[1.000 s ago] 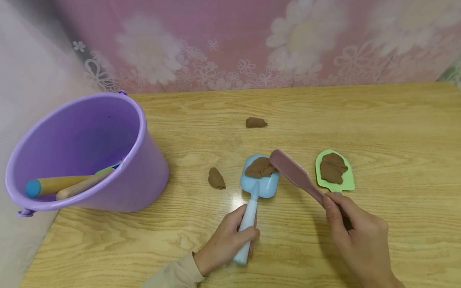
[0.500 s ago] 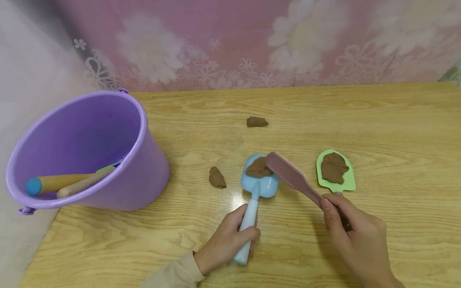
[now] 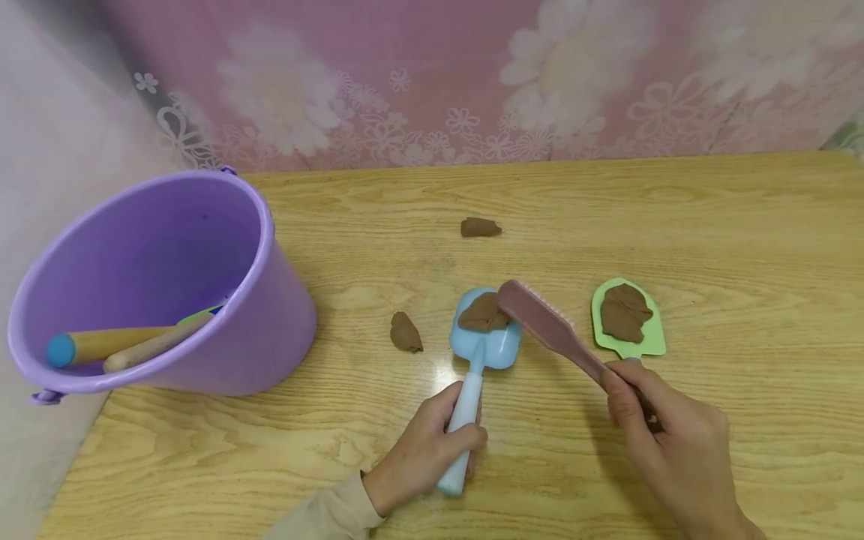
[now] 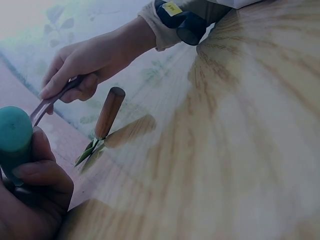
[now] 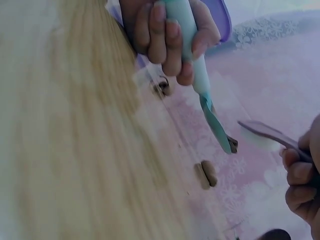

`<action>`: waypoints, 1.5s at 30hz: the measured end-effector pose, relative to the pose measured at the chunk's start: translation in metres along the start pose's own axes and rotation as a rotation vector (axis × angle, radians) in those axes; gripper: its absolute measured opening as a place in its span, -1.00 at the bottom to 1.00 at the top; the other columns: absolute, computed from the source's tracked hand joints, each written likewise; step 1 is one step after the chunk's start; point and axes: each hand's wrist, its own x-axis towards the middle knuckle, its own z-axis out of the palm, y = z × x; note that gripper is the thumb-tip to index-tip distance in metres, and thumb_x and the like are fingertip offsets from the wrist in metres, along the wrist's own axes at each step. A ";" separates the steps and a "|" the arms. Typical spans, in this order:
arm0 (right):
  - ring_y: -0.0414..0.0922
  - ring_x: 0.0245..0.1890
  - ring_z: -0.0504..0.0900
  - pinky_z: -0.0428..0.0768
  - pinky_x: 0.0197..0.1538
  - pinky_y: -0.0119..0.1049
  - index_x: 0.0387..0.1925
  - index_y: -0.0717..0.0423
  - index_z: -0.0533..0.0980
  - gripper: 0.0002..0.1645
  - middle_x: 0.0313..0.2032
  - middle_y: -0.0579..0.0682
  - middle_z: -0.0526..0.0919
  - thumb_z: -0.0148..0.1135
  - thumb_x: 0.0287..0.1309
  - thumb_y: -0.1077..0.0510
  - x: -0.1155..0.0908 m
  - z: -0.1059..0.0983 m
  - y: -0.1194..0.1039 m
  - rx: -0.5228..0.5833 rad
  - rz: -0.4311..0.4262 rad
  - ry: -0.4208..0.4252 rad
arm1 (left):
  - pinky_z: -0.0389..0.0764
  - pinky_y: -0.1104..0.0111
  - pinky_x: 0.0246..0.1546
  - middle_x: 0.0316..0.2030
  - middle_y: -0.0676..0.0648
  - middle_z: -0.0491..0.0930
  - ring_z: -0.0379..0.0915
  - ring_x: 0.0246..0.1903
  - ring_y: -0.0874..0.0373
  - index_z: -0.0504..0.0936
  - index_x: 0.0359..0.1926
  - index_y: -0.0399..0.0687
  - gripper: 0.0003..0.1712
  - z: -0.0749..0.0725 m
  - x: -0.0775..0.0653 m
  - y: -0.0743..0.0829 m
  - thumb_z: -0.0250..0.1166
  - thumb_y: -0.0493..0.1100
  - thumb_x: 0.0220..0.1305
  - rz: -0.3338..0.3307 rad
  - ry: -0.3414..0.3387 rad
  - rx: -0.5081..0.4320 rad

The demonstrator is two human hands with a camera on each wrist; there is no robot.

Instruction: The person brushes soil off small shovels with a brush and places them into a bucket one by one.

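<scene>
My left hand (image 3: pixel 428 446) grips the pale handle of a light blue toy shovel (image 3: pixel 501 351), its pan facing up. A lump of brown clay (image 3: pixel 481 312) lies in that pan. In my right hand (image 3: pixel 682 450) is a mauve-brown brush (image 3: pixel 543 321), held by its handle. Its head overlaps the right side of the clay in the head view; white bristles (image 5: pixel 260 140) show under it in the right wrist view. Beside the brush lies a green shovel (image 3: pixel 653 345) bearing flattened clay (image 3: pixel 624 311). Its wooden handle (image 4: pixel 110 112) appears in the left wrist view.
Two loose clay pieces lie on the wooden table (image 3: pixel 364 225): one clay piece (image 3: pixel 406 332) left of the blue shovel, another clay piece (image 3: pixel 481 227) farther back. A purple bucket (image 3: pixel 283 330) at left holds a blue-ended wooden rod (image 3: pixel 121 345) and other tools. A floral cloth (image 3: pixel 418 90) hangs behind.
My right hand has shifted the brush head slightly left over the clay, and its bristled edge now shows a little more. The left hand and blue shovel stay in place.
</scene>
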 end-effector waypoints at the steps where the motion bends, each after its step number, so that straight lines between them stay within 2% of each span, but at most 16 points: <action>1: -0.47 -0.68 0.33 0.35 -0.64 -0.67 -0.36 0.34 0.61 -0.56 -0.64 -0.17 0.43 0.05 0.39 0.03 -0.001 0.001 0.000 0.010 -0.013 -0.018 | 0.49 0.45 -0.64 -0.59 -0.01 0.40 0.40 -0.67 0.29 0.33 -0.30 -0.35 -0.84 0.000 0.000 0.000 0.07 -0.29 0.17 0.000 0.000 0.003; 5: -0.47 -0.69 0.29 0.30 -0.65 -0.68 -0.34 0.34 0.61 -0.49 -0.62 -0.18 0.41 -0.01 0.42 -0.02 -0.002 0.004 -0.001 0.022 -0.050 -0.059 | 0.50 0.44 -0.64 -0.58 -0.02 0.41 0.40 -0.66 0.29 0.32 -0.30 -0.35 -0.84 0.000 0.000 0.000 0.06 -0.28 0.17 0.001 -0.005 0.008; 11: -0.47 -0.68 0.30 0.29 -0.65 -0.69 -0.36 0.36 0.60 -0.63 -0.64 -0.16 0.42 0.08 0.37 0.11 -0.001 0.000 0.003 0.023 0.015 -0.002 | 0.51 0.44 -0.63 -0.58 -0.02 0.40 0.40 -0.66 0.29 0.33 -0.30 -0.35 -0.84 0.000 0.001 0.000 0.06 -0.28 0.17 -0.005 -0.008 0.006; 14: -0.46 -0.68 0.33 0.35 -0.64 -0.67 -0.33 0.35 0.61 -0.60 -0.62 -0.16 0.44 0.05 0.39 0.08 -0.002 0.003 0.002 0.037 -0.011 -0.027 | 0.50 0.44 -0.64 -0.59 -0.02 0.40 0.40 -0.67 0.30 0.32 -0.30 -0.35 -0.84 0.000 0.001 0.001 0.06 -0.28 0.18 -0.007 -0.010 0.002; 18: -0.45 -0.68 0.31 0.32 -0.64 -0.67 -0.34 0.34 0.60 -0.48 -0.61 -0.15 0.43 -0.04 0.43 -0.02 -0.001 0.009 -0.003 0.027 -0.067 -0.067 | 0.50 0.44 -0.64 -0.58 -0.01 0.40 0.39 -0.67 0.30 0.32 -0.29 -0.35 -0.83 0.000 0.000 0.001 0.05 -0.28 0.18 -0.007 -0.009 0.000; 23: -0.46 -0.71 0.23 0.21 -0.69 -0.67 -0.41 0.38 0.60 -0.44 -0.66 -0.13 0.40 -0.03 0.42 -0.04 0.003 0.007 -0.005 -0.043 -0.005 -0.008 | 0.52 0.43 -0.65 -0.59 -0.01 0.41 0.41 -0.68 0.30 0.33 -0.30 -0.35 -0.85 0.000 0.000 0.000 0.07 -0.30 0.16 0.009 -0.008 0.024; 26: -0.46 -0.72 0.23 0.21 -0.70 -0.67 -0.41 0.37 0.60 -0.48 -0.67 -0.15 0.37 0.01 0.41 -0.01 0.003 0.005 -0.003 -0.028 0.018 0.017 | 0.52 0.43 -0.66 -0.59 -0.01 0.41 0.41 -0.68 0.31 0.33 -0.31 -0.34 -0.85 0.000 0.000 0.000 0.07 -0.31 0.15 0.018 -0.016 0.036; 28: -0.45 -0.70 0.26 0.25 -0.68 -0.67 -0.40 0.34 0.59 -0.52 -0.65 -0.16 0.37 0.02 0.40 0.01 0.001 0.005 -0.002 0.011 -0.002 0.004 | 0.52 0.43 -0.66 -0.59 -0.01 0.41 0.41 -0.68 0.31 0.33 -0.30 -0.34 -0.85 0.000 0.000 0.000 0.06 -0.30 0.15 0.017 -0.022 0.034; 31: -0.45 -0.66 0.32 0.32 -0.63 -0.67 -0.36 0.31 0.61 -0.52 -0.61 -0.13 0.50 0.01 0.41 -0.01 -0.002 0.009 -0.001 0.042 -0.047 -0.051 | 0.52 0.42 -0.66 -0.58 -0.01 0.41 0.41 -0.68 0.30 0.33 -0.29 -0.34 -0.84 0.000 0.000 0.001 0.05 -0.30 0.15 0.014 -0.026 0.031; 33: -0.46 -0.62 0.34 0.36 -0.60 -0.67 -0.34 0.31 0.61 -0.50 -0.57 -0.06 0.58 -0.01 0.41 -0.03 -0.004 0.011 -0.002 0.040 -0.041 -0.094 | 0.52 0.42 -0.66 -0.58 -0.01 0.41 0.41 -0.68 0.30 0.34 -0.28 -0.34 -0.84 0.000 0.000 0.001 0.06 -0.29 0.16 0.010 -0.024 0.028; 35: -0.46 -0.63 0.35 0.36 -0.61 -0.65 -0.34 0.30 0.62 -0.48 -0.57 -0.02 0.62 -0.02 0.41 -0.06 -0.005 0.012 -0.001 0.018 -0.034 -0.101 | 0.52 0.42 -0.66 -0.58 -0.02 0.41 0.41 -0.68 0.30 0.34 -0.28 -0.34 -0.84 -0.001 -0.001 0.001 0.06 -0.29 0.16 0.010 -0.025 0.029; 42: -0.45 -0.68 0.19 0.19 -0.68 -0.67 -0.40 0.31 0.63 -0.44 -0.60 -0.16 0.31 -0.02 0.40 -0.09 -0.002 0.011 -0.004 -0.019 -0.004 -0.028 | 0.49 0.45 -0.66 -0.62 -0.02 0.40 0.39 -0.69 0.31 0.35 -0.30 -0.33 -0.86 0.000 0.000 0.000 0.07 -0.30 0.15 0.018 -0.022 0.035; 45: -0.46 -0.70 0.19 0.18 -0.69 -0.67 -0.43 0.32 0.63 -0.41 -0.61 -0.16 0.31 -0.03 0.40 -0.09 0.000 0.011 -0.006 -0.031 0.002 -0.015 | 0.49 0.45 -0.66 -0.62 -0.02 0.39 0.39 -0.69 0.31 0.34 -0.31 -0.33 -0.86 0.000 0.000 0.000 0.07 -0.29 0.15 0.014 -0.022 0.029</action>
